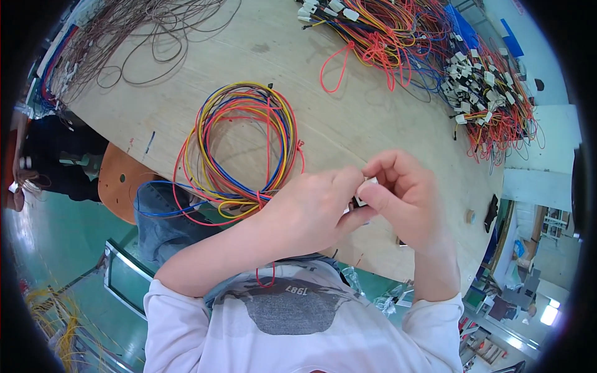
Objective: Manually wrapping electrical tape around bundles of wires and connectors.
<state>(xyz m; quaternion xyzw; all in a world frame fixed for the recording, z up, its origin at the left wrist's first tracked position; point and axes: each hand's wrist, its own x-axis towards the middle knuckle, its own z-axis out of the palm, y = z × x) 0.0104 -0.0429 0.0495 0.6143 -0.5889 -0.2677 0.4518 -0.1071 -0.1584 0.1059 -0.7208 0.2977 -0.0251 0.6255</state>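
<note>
While both hands meet right of the frame's centre, the left hand and right hand appear to pinch a small plug, mostly hidden by them. It is judged light, hard and best held by its sides. At centre-left, a soft wire coil has loose loops that could snag. Plugged wires crowd the upper right; brown wires, the upper left.

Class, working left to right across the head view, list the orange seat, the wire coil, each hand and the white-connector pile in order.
Orange seat → wire coil → left hand → right hand → white-connector pile.
</note>
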